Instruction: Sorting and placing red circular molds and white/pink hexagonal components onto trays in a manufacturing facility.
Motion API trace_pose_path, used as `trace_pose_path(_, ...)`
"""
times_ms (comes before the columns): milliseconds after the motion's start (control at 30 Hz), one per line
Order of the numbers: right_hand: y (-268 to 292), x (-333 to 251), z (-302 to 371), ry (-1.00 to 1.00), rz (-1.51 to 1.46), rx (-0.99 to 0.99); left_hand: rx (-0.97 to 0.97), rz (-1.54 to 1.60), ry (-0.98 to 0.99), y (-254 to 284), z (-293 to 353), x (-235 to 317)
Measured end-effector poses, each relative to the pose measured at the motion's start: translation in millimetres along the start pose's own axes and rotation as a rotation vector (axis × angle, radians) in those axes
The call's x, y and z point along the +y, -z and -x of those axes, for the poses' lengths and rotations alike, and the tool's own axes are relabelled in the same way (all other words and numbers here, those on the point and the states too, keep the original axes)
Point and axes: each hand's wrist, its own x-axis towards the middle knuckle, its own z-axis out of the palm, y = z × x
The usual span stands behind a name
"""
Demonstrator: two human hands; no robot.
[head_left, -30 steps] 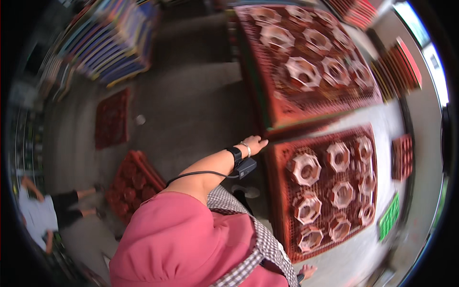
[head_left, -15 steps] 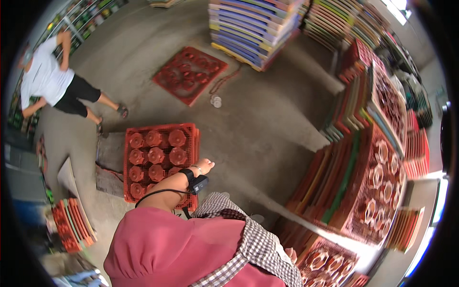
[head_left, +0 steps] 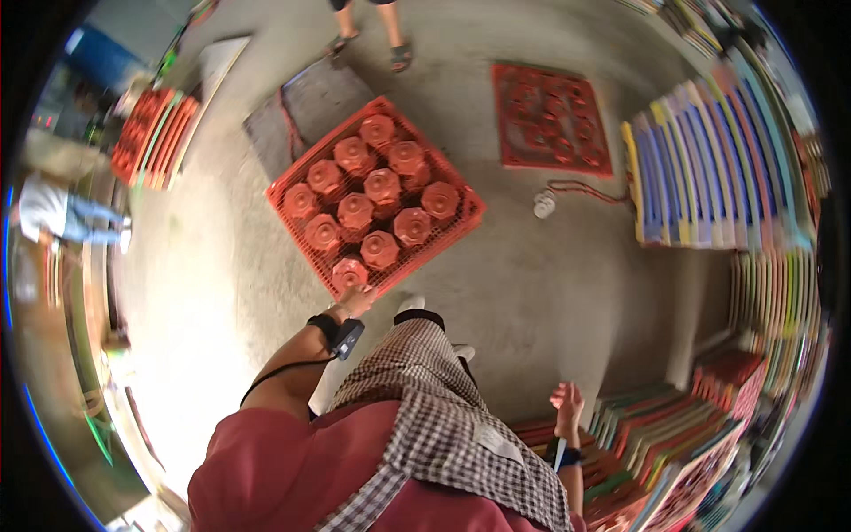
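Observation:
A red mesh-sided crate (head_left: 408, 277) is in front of me, turned corner toward me. It holds several red eight-sided, domed pieces (head_left: 355, 211) with raised round centres. My left hand (head_left: 356, 302) is at the crate's near corner, beside the nearest domed piece (head_left: 349, 272). Its fingers reach forward and grip nothing I can see; whether they touch the rim cannot be made out. A dark band and a small black device (head_left: 347, 339) with a cable are on that wrist. Low on the right, my right hand (head_left: 567, 406) hangs away from the crate, fingers loosely bent, nothing visible in them.
A flat red tray (head_left: 554, 165) with red pieces lies farther right on the floor, near a cord and a white object (head_left: 544, 205). Stacked coloured trays (head_left: 700, 168) line the right side. Behind the crate is a grey slab (head_left: 321, 99), with a person's feet (head_left: 401, 58) beyond.
My view has turned left, so the crate now sits nearer the middle and the flat tray farther right. The left hand is now at the crate's near corner. My right hand has come into fuller view.

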Motion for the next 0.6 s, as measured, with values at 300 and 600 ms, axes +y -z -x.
trace_pose_path(300, -193, -144, -224, 0.17, 0.51, -0.385, 0.363, 1.361, 1.377, -36, 85, -28)
trace_pose_path(600, -444, -88, -415, 0.778, 1.031, -0.648, 0.387, 0.979, 1.761, -203, 104, -135)
